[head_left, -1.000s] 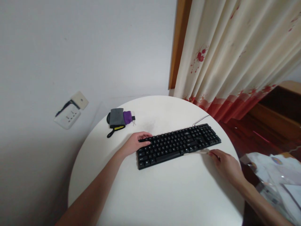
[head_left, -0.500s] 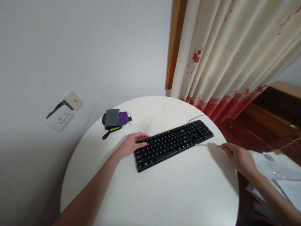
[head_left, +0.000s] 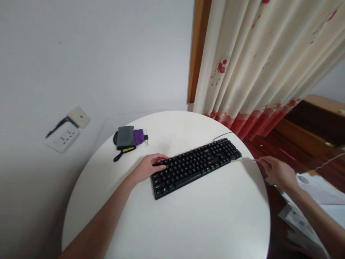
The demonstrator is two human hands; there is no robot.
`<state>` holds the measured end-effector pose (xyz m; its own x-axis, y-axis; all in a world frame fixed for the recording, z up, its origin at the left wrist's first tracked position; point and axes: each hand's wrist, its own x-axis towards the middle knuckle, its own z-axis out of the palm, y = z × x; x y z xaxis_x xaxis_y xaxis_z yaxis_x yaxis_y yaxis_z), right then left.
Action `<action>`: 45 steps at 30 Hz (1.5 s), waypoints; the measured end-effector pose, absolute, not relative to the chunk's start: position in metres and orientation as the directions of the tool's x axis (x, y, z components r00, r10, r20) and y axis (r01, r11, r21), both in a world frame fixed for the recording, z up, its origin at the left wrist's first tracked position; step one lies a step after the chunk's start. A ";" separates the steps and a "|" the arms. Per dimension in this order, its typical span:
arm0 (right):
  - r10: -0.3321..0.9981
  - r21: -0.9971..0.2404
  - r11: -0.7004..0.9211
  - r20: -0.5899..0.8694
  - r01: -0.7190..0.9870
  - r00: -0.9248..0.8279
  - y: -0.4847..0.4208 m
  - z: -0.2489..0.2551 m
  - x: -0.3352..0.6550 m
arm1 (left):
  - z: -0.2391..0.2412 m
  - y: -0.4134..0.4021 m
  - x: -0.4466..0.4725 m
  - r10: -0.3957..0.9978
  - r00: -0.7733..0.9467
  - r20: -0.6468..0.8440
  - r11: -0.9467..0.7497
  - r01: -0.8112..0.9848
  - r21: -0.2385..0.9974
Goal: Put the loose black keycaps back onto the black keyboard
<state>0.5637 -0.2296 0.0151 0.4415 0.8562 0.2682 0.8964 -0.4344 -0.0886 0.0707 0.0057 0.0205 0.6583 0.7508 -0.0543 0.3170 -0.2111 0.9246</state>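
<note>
A black keyboard (head_left: 194, 167) lies at a slant on the round white table (head_left: 205, 219). My left hand (head_left: 151, 166) grips its left end, the thumb on top of the keys and the fingers at the far edge. Beyond the table's right edge, my right hand (head_left: 277, 172) is closed on the end of a thin pale stick (head_left: 244, 160). The stick's other end reaches the near edge of the keyboard by the number pad; whether it touches is too fine to tell. A thin black cable (head_left: 222, 135) runs from the keyboard's far side.
Grey and purple folded cloths (head_left: 125, 137) lie at the table's far left, with a binder clip (head_left: 146, 137) at their end. A wall socket (head_left: 63, 136) is at left. Papers and plastic bags (head_left: 318, 187) sit below at right. A curtain (head_left: 242, 64) hangs behind.
My right hand has moved slightly away from me and to the right. The stick's tip has shifted along the keyboard's near edge towards the number pad. My left hand keeps its grip.
</note>
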 end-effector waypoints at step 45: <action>0.642 -0.790 -0.367 0.166 0.491 0.748 -0.166 0.004 0.505 | 0.023 0.004 0.069 0.733 0.677 -0.058 -0.183 0.279 0.943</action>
<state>0.5046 -0.1659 0.0037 0.7485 0.6419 0.1665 0.4906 -0.3671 -0.7903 0.0689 0.0038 0.0231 0.6773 0.7334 -0.0579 0.2788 -0.1830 0.9428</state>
